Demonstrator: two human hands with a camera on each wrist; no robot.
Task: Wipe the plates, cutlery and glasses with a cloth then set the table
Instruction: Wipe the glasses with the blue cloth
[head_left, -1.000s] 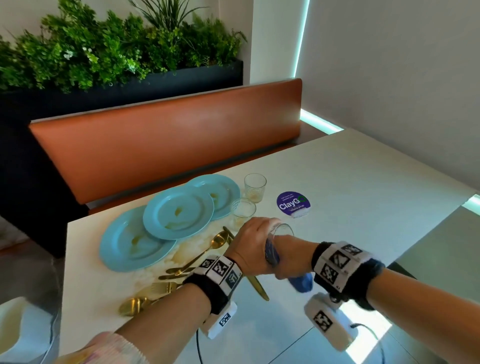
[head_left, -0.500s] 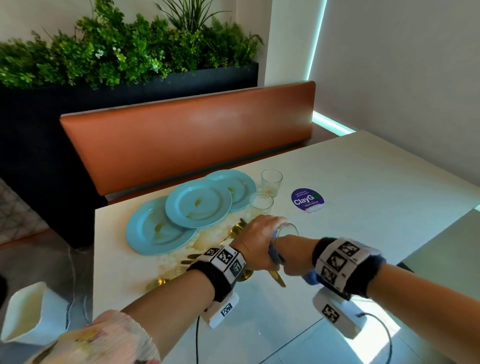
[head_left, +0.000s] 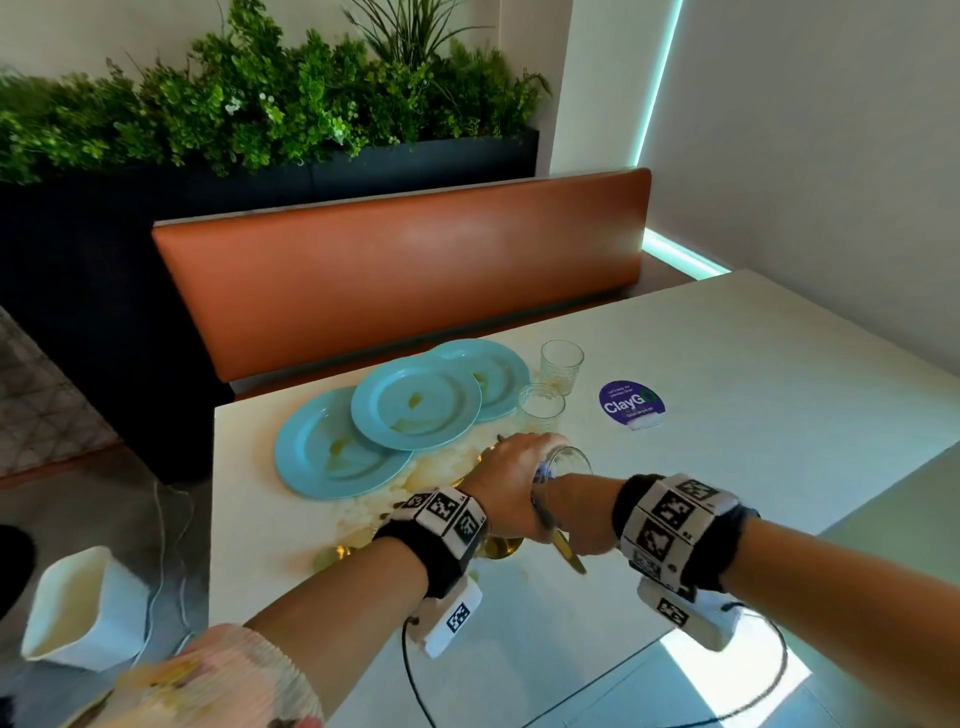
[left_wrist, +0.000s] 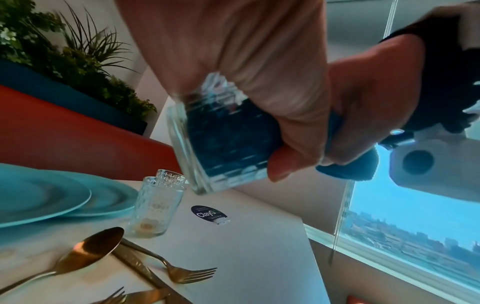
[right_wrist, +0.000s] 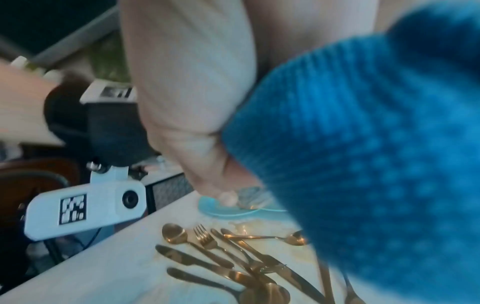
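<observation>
- Above the desk (head_left: 779, 374), near its front edge: left hand (head_left: 506, 486) wraps its fingers round a clear glass (head_left: 569, 461), held tilted off the surface.
- Right hand (head_left: 574, 512) is pushed against the glass mouth, curled on a blue cloth (right_wrist: 376, 154); cloth fills the glass interior.
- Head view: only a sliver of cloth shows between the hands. Left wrist view shows the blue through the glass wall (left_wrist: 228, 139) and a cloth tail below the right hand (left_wrist: 348, 166). Right wrist view is mostly blocked by cloth, blurred.
- Head view alone shows all three blue plates (head_left: 415, 405) overlapping in a row by the far-left desk edge, with yellowish smears, and two more glasses (head_left: 561, 361) just right of them, apart from each other.
- Gold cutlery (right_wrist: 233, 257): in the head view mostly hidden under the hands; right wrist view shows spoons, forks and knives lying crossed in a loose pile on the stained surface.
- Purple sticker (head_left: 631, 405) lies flat, right of the glasses.
- Open room: right half of the desk, from the sticker to the wall side. Left edge drops to floor beside a white container (head_left: 83, 613). Orange bench back (head_left: 405, 270) runs along the far edge.
</observation>
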